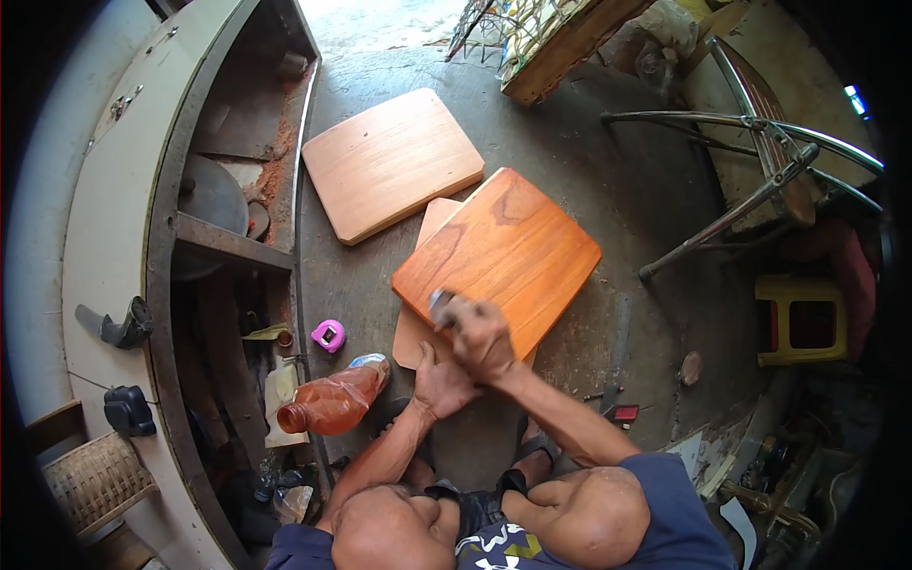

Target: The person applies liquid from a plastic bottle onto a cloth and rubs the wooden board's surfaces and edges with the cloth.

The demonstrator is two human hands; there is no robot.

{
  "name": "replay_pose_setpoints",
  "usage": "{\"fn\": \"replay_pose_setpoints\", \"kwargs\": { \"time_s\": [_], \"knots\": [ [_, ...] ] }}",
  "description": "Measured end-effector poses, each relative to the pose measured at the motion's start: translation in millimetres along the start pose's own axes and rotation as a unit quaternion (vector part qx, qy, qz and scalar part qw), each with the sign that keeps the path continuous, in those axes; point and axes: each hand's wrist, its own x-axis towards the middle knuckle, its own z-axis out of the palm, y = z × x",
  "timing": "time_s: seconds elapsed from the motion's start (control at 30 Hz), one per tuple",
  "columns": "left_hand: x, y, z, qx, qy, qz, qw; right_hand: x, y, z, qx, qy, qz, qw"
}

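A wooden board point(518, 252) with a glossy orange-brown stain lies tilted across a paler board point(410, 342) that shows at its left. My right hand point(483, 337) is closed around a small greyish wad point(441, 304), held at the stained board's near left edge; its exact kind is unclear. Just below that edge is my left hand point(445, 385), thumb raised and fingers apart, partly overlapped by the right wrist. It appears to hold nothing. A second pale board point(394, 161) with clipped corners rests on the floor farther away.
Left of my hands lie a reddish-brown plastic bottle point(332, 404) and a pink tape measure point(329, 335). An open cabinet point(237, 249) lines the left side. To the right stand a metal-legged chair point(760, 123) and a yellow stool point(803, 321). A wood-framed mesh piece point(537, 81) is at the back.
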Motion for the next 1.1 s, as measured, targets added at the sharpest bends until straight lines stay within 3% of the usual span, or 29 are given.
{"fn": "replay_pose_setpoints", "kwargs": {
  "time_s": [0.07,0.1,0.17,0.27,0.33,0.4,0.47,0.5,0.57,0.6,0.67,0.77,0.83,0.9,0.93,1.0,1.03,1.1],
  "knots": [
    [4,3,0,-0.251,-0.079,0.043,0.964,-6,-17,-6,0.073,-0.081,0.016,0.994],
    [2,3,0,-0.111,-0.049,0.027,0.992,6,-3,-12,0.063,-0.055,0.034,0.996],
    [2,3,7,0.006,0.018,0.013,1.0,50,53,-29,-0.023,0.027,0.066,0.997],
    [2,2,9,-0.018,0.061,0.009,0.998,113,153,-58,-0.168,0.102,0.145,0.97],
    [1,3,9,-0.021,0.067,0.009,0.997,112,152,-49,-0.148,0.097,0.13,0.976],
    [2,3,10,-0.011,0.077,0.008,0.997,84,125,-27,-0.177,0.058,0.086,0.979],
    [-3,4,8,-0.01,0.044,0.005,0.999,37,47,-9,-0.041,0.032,-0.032,0.998],
    [-1,3,8,-0.006,0.01,0.002,1.0,14,20,-6,-0.002,-0.029,-0.047,0.998],
    [0,-4,8,-0.081,-0.014,0.003,0.997,-11,-17,-20,0.088,-0.151,0.011,0.985],
    [1,-3,8,-0.152,-0.035,0.003,0.988,-9,-25,-35,0.084,-0.144,0.013,0.986],
    [1,-12,10,-0.226,-0.051,-0.005,0.973,-14,-34,-73,0.103,-0.012,0.115,0.988],
    [18,-40,9,-0.027,-0.088,-0.057,0.994,-32,1,-119,0.061,0.077,0.336,0.937],
    [19,-59,27,-0.007,-0.038,-0.105,0.994,-62,48,-129,0.153,0.199,0.358,0.899],
    [9,-71,44,0.042,0.023,-0.2,0.979,-94,81,-144,0.223,0.244,0.388,0.861],
    [5,-75,40,0.042,0.022,-0.198,0.979,-104,81,-148,0.224,0.242,0.386,0.861],
    [-5,-68,33,0.331,-0.025,-0.151,0.931,-121,81,-153,0.258,0.301,0.437,0.807],
    [-10,-56,38,0.455,-0.015,-0.028,0.89,-129,84,-153,0.259,0.304,0.437,0.806],
    [-24,-35,55,0.568,0.101,0.258,0.775,-148,88,-148,0.26,0.279,0.415,0.826]
  ]
}}
